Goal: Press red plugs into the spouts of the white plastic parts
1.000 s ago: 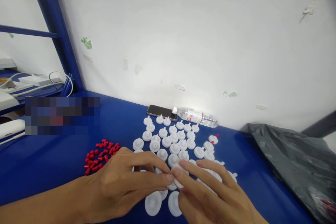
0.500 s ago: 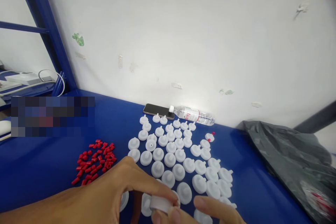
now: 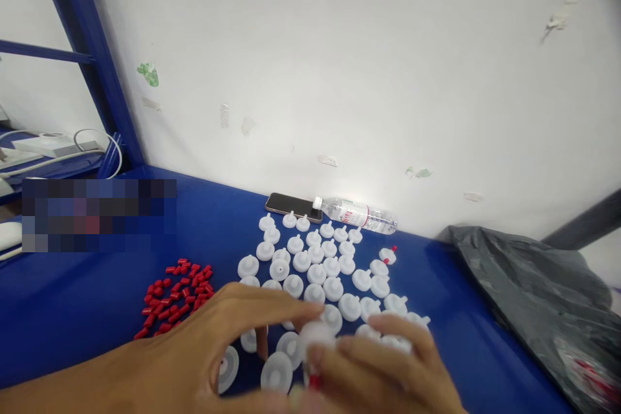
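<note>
Low in the view, my left hand (image 3: 218, 336) reaches in with its index fingertip on the edge of a white round disc (image 3: 316, 334). My right hand (image 3: 388, 362) grips the same disc from the other side, its fingers bent over it and blurred. A small red cap (image 3: 314, 380) shows just under the disc, between the hands; whether it is fitted onto it I cannot tell. Around and beyond my hands lie many white discs (image 3: 293, 286) with short stems. To the left is a loose pile of red caps (image 3: 179, 288).
A phone (image 3: 291, 206) and a clear plastic bottle (image 3: 354, 212) lie along the wall. One disc (image 3: 387, 255) at the back right bears red caps. A dark grey plastic bag (image 3: 528, 291) covers the right side of the blue table (image 3: 208, 207).
The held disc has come up and turned, and a red cap now shows beneath it. My right hand has moved up and closer over the disc.
</note>
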`<state>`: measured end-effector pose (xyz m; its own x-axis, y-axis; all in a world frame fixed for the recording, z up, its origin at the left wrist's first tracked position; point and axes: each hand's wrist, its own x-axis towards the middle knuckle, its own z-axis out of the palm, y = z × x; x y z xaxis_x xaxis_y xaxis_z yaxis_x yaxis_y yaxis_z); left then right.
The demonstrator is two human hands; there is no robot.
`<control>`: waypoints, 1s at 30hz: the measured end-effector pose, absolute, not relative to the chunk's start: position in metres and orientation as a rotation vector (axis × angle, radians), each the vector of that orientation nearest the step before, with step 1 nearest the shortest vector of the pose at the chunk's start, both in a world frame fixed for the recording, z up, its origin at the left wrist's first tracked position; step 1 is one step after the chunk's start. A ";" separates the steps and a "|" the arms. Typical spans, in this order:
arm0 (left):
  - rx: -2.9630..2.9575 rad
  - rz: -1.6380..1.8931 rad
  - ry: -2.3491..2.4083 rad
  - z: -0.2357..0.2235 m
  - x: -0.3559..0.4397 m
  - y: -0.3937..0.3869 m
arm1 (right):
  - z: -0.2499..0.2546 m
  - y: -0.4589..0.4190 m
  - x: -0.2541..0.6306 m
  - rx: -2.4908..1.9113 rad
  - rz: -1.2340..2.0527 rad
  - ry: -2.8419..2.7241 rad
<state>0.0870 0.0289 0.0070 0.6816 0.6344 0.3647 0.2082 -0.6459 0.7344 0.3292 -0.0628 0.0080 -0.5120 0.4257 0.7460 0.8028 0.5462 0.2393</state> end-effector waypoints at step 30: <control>2.645 0.498 1.194 0.018 0.074 0.138 | 0.000 -0.009 0.433 -1.730 -0.307 -2.075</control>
